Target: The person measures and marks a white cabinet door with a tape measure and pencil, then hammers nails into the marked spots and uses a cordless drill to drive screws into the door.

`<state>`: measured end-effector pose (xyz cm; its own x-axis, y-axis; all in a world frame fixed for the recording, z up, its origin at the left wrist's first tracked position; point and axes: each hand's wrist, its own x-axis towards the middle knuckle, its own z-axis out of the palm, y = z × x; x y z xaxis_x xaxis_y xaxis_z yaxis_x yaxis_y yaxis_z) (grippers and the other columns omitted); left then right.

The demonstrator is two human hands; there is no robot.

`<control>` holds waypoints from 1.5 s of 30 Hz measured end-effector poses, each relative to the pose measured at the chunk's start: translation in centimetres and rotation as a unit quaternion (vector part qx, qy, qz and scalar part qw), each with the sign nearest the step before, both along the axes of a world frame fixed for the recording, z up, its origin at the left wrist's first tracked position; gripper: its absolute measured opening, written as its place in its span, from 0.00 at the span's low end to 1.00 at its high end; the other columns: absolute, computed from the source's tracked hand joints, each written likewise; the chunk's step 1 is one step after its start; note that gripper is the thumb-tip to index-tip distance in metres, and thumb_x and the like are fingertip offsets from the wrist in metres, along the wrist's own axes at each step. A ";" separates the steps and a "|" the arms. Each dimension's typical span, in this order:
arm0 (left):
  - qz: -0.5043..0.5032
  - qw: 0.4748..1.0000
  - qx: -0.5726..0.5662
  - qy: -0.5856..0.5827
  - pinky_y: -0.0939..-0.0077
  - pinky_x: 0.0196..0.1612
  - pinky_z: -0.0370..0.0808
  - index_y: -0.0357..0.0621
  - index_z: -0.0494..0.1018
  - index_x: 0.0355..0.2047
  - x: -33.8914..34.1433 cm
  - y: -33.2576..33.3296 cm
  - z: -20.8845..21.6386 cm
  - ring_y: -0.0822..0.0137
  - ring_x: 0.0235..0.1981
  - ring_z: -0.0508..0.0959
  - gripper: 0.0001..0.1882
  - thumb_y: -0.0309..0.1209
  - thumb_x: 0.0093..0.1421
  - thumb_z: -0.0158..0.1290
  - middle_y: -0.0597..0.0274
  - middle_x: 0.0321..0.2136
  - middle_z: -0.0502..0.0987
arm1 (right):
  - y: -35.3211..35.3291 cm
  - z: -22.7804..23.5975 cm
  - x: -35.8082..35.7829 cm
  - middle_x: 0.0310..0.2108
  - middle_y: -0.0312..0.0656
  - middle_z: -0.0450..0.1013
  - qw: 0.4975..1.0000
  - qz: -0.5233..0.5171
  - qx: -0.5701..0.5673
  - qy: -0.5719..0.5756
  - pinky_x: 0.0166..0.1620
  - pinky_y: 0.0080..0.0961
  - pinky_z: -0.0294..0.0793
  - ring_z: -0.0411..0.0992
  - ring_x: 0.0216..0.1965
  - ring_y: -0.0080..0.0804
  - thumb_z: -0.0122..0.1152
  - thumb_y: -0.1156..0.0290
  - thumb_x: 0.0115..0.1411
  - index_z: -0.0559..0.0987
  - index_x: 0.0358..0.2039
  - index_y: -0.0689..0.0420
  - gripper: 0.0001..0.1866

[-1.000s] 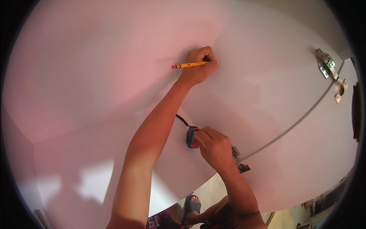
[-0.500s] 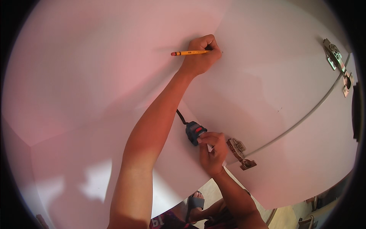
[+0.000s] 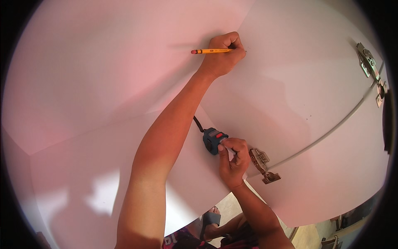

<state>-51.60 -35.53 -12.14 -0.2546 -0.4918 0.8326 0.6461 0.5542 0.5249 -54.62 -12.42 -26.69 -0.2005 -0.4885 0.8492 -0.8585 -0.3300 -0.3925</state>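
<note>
My left hand [image 3: 226, 54] is closed around a yellow pencil [image 3: 209, 51], high up against the pale panel. Its reddish eraser end points left, while the tip is hidden by my fingers. A small dark mark [image 3: 246, 51] shows on the panel just beside those fingers. Lower down, the thumb and fingers of my right hand [image 3: 234, 159] pinch the right end of a dark blue tape measure [image 3: 212, 141] with a red button. A black wrist strap [image 3: 197, 123] trails from its far end, partly behind my left forearm.
Pale panels meet in corners around my arms, like a cabinet interior. A metal hinge [image 3: 260, 161] sits just right of my right hand, and another hinge [image 3: 368, 62] is at the far right. A seam [image 3: 327, 137] runs between them. Small marks [image 3: 308, 118] dot the right panel.
The view has shifted a little. My left hand still grips the pencil by the mark, and my right hand and the tape measure sit slightly higher, the tape measure a little turned.
</note>
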 end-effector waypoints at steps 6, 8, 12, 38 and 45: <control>0.017 1.000 -0.008 0.002 0.78 0.28 0.65 0.40 0.66 0.20 -0.1 -0.2 -0.1 0.78 0.24 0.67 0.08 0.24 0.52 0.54 0.69 0.20 0.72 | 0.0 0.0 0.0 0.36 0.43 0.75 1.000 0.000 0.000 0.001 0.39 0.28 0.72 0.73 0.36 0.38 0.66 0.84 0.53 0.76 0.37 0.58 0.12; 0.018 1.000 -0.008 0.001 0.78 0.28 0.66 0.39 0.66 0.20 -0.1 -0.1 0.0 0.78 0.24 0.67 0.08 0.25 0.52 0.54 0.68 0.20 0.72 | 0.0 0.0 0.0 0.36 0.43 0.75 1.000 -0.001 0.001 -0.001 0.39 0.28 0.72 0.73 0.36 0.38 0.66 0.84 0.53 0.76 0.37 0.58 0.12; 0.033 0.999 -0.012 -0.006 0.78 0.28 0.66 0.39 0.67 0.20 -0.2 -0.3 -0.2 0.78 0.24 0.68 0.09 0.25 0.53 0.55 0.69 0.19 0.72 | 0.0 0.1 0.2 0.37 0.44 0.75 1.000 -0.004 0.005 -0.001 0.39 0.28 0.72 0.73 0.36 0.39 0.65 0.85 0.52 0.76 0.37 0.58 0.13; -0.031 0.998 -0.011 -0.056 0.72 0.36 0.71 0.35 0.74 0.30 9.8 8.0 7.6 0.71 0.27 0.73 0.16 0.36 0.65 0.45 0.60 0.24 0.74 | 0.5 0.7 -0.6 0.43 0.42 0.76 0.998 0.056 0.010 -0.017 0.50 0.37 0.71 0.70 0.47 0.45 0.65 0.85 0.48 0.76 0.32 0.56 0.12; 0.027 0.900 0.021 -0.435 0.74 0.37 0.72 0.38 0.77 0.34 17.0 17.8 2.9 0.71 0.28 0.74 0.29 0.54 0.69 0.42 0.62 0.22 0.74 | -0.6 -0.2 -2.1 0.54 0.51 0.69 0.991 0.119 0.049 0.028 0.55 0.47 0.66 0.65 0.58 0.54 0.64 0.82 0.52 0.71 0.43 0.55 0.19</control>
